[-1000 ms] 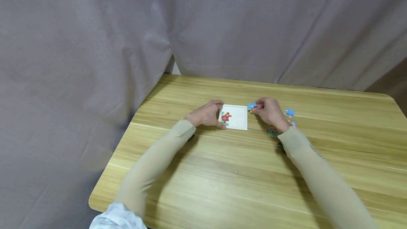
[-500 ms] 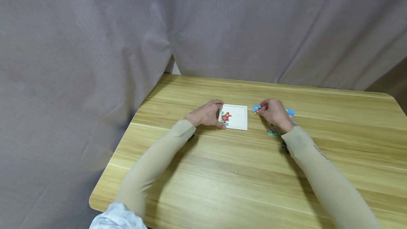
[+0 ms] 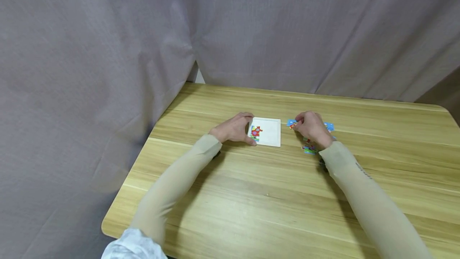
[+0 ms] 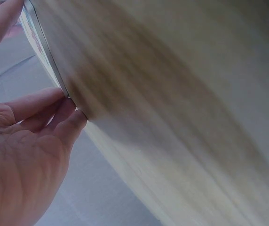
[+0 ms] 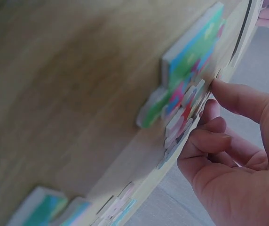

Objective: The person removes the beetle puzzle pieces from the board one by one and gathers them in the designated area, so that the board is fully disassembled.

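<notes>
My left hand (image 3: 235, 128) holds the white square puzzle tray (image 3: 270, 132) by its left side, thumb at the near edge and fingertips at the far edge. A joined red, green and yellow puzzle section (image 3: 255, 132) lies in the tray's left part. In the left wrist view, the fingers (image 4: 61, 110) touch the tray's rim. To the right of the tray, my right hand (image 3: 312, 128) pinches a blue puzzle piece (image 3: 291, 122) low at the table top. The fingers hide part of that piece. In the right wrist view, the thumb (image 5: 240, 100) and curled fingers stand close to the table.
Several loose puzzle pieces lie around the right hand: a green one (image 3: 310, 150) nearer me and a blue one (image 3: 328, 126) beyond the wrist. More are partly hidden under the hand. A grey curtain (image 3: 258, 31) hangs behind the wooden table (image 3: 230, 195).
My right hand has shifted slightly to the right, away from the tray, and the blue puzzle piece has moved with it. The left hand and tray stay in place.
</notes>
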{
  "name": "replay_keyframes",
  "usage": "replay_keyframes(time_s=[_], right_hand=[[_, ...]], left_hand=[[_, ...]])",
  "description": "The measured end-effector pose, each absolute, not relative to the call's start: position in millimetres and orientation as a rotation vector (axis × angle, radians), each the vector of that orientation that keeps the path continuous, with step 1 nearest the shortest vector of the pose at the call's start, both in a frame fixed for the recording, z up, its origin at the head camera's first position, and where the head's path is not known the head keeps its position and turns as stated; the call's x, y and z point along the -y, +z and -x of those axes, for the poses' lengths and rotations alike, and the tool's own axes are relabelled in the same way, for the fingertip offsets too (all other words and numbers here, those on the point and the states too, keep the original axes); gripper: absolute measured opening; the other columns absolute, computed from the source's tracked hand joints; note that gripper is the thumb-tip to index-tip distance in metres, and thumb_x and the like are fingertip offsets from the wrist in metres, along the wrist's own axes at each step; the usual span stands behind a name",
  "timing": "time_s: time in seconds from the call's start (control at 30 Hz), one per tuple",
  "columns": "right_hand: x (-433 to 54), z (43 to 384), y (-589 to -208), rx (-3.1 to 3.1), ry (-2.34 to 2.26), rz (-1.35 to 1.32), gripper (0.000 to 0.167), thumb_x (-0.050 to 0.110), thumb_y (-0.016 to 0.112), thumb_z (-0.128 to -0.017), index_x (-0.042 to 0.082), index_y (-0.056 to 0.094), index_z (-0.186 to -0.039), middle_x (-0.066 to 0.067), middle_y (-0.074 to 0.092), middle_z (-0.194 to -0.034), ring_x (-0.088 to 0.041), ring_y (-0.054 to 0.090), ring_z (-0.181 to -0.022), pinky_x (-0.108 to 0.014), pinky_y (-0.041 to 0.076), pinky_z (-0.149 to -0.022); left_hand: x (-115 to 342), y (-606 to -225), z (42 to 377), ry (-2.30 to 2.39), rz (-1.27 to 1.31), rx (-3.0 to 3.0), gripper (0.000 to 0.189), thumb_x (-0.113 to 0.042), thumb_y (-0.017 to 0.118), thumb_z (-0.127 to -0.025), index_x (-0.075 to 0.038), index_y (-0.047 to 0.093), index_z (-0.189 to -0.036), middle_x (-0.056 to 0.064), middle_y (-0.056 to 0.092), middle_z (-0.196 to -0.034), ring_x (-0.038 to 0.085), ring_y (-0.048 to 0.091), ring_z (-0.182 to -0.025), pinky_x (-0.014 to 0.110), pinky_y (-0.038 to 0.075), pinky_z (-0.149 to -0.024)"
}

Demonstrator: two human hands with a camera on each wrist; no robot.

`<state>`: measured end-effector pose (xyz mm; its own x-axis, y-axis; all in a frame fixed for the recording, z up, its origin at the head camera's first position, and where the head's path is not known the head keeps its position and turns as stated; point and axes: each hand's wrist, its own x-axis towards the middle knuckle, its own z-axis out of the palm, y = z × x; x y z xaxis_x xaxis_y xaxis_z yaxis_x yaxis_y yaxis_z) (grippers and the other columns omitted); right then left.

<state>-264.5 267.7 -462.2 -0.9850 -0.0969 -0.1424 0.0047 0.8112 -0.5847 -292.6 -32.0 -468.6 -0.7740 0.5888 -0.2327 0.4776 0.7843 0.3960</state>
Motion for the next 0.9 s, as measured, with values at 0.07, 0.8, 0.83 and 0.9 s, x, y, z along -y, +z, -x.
replay_keyframes(time_s=[0.07,0.8,0.83,0.9], right_hand=[[-269,264,-462,-2.834,-0.911,0.073,0.043,0.013,0.068,-0.102,-0.013,0.065,-0.136,-0.022,0.074,-0.108,-0.018,0.061,-0.071,-0.028,0.051,-0.064],[-241,256,-461,-2.898,-0.955,0.241,0.037,0.004,0.068,-0.101,-0.016,0.068,-0.133,-0.020,0.074,-0.103,-0.025,0.065,-0.087,-0.046,0.058,-0.094],[-237,256,-461,-2.892,-0.960,0.255,0.036,0.004,0.068,-0.102,-0.016,0.067,-0.133,-0.021,0.074,-0.103,-0.026,0.065,-0.088,-0.047,0.058,-0.096],[-230,255,-461,-2.887,-0.967,0.278,0.035,0.004,0.069,-0.102,-0.015,0.068,-0.132,-0.021,0.075,-0.104,-0.027,0.065,-0.090,-0.047,0.058,-0.095]], left_hand=[[32,-469,293,0.448,-0.814,-2.635,0.107,-0.053,0.092,-0.086,-0.003,0.042,-0.166,0.004,0.034,-0.179,0.023,0.032,-0.167,0.034,0.033,-0.138],[31,-468,293,0.422,-0.803,-2.643,0.107,-0.054,0.091,-0.086,-0.004,0.041,-0.167,0.003,0.033,-0.180,0.022,0.032,-0.167,0.033,0.031,-0.138],[31,-468,293,0.422,-0.806,-2.642,0.107,-0.054,0.091,-0.086,-0.004,0.041,-0.167,0.003,0.034,-0.180,0.022,0.032,-0.167,0.033,0.032,-0.138],[31,-467,293,0.425,-0.817,-2.641,0.107,-0.053,0.091,-0.086,-0.003,0.042,-0.166,0.004,0.035,-0.179,0.023,0.033,-0.167,0.034,0.032,-0.138]])
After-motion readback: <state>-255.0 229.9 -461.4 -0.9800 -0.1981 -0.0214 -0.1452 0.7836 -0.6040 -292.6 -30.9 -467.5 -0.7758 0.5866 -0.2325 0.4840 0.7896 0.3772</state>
